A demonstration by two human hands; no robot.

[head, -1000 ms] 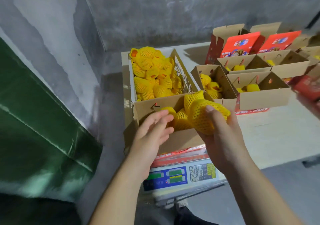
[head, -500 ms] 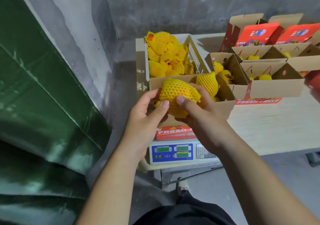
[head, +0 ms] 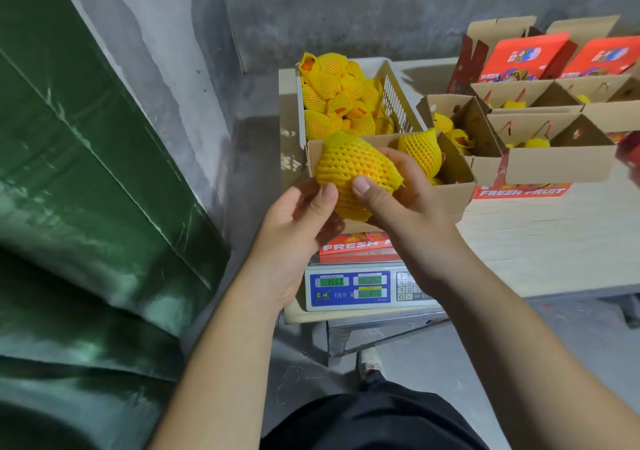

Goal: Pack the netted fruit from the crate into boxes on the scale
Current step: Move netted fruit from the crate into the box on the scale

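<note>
A fruit in yellow foam netting [head: 353, 172] is held above the near-left corner of an open cardboard box [head: 453, 190] that stands on the scale [head: 349, 290]. My left hand [head: 298, 217] grips it from the left and below, thumb on its front. My right hand [head: 398, 193] grips it from the right, thumb pressed on the net. Another netted fruit [head: 420, 150] stands in the box behind. Beyond the box, the white crate [head: 394, 93] is piled with several netted fruits [head: 336, 99].
Several more open cardboard boxes [head: 554, 158] holding netted fruit, with red printed lids [head: 526, 56], stand on the pale table [head: 547, 241] to the right. A green tarpaulin [head: 86, 172] and a grey wall fill the left side. A shoe [head: 369, 363] shows on the floor under the scale.
The fruit held by my right hand alone a second ago came left and nearer, and my left hand took hold of it too. The view shifted so the table sits further right.
</note>
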